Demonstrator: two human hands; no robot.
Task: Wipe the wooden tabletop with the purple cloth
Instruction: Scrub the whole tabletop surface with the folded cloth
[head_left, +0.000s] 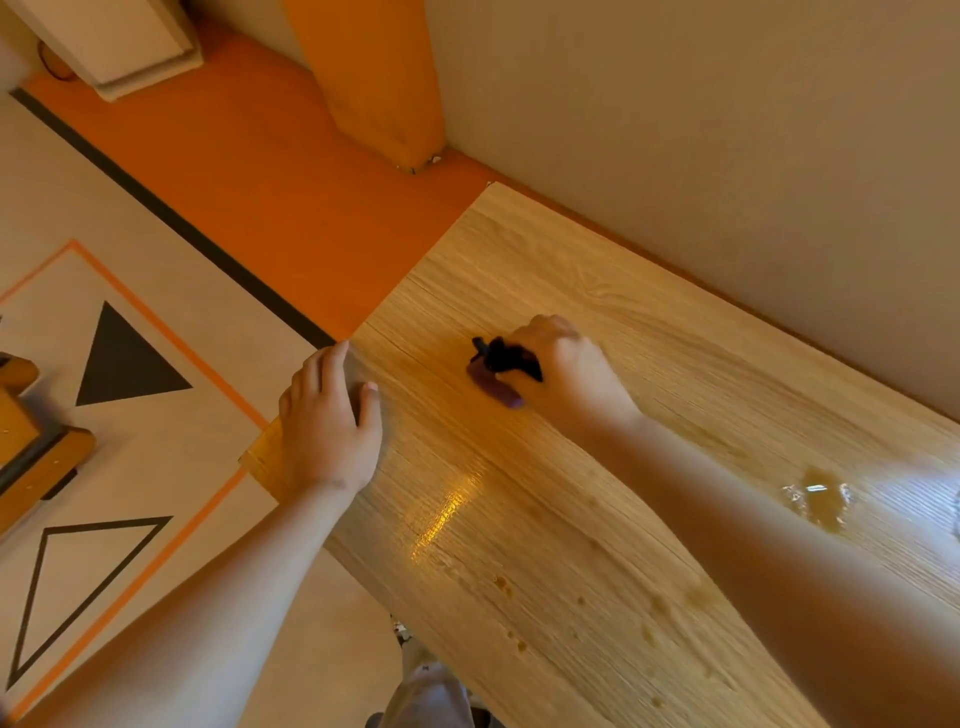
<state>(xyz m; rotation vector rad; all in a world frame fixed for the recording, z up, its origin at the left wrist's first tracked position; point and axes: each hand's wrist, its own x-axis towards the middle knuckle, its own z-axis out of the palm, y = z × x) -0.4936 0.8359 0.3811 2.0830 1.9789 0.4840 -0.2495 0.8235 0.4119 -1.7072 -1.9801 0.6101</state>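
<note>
One puddle (821, 501) on wooden tabletop (571, 519); right hand (563, 369) holds purple cloth (498, 366).

Beige wall (675, 130) at the back, orange pillar (379, 78) against it, orange floor strip (249, 171) edged by a black line (156, 205), pale floor (52, 182) with a solid black triangle (124, 364) and an outlined triangle (106, 526), glistening amber puddle (821, 504) at right.
</note>
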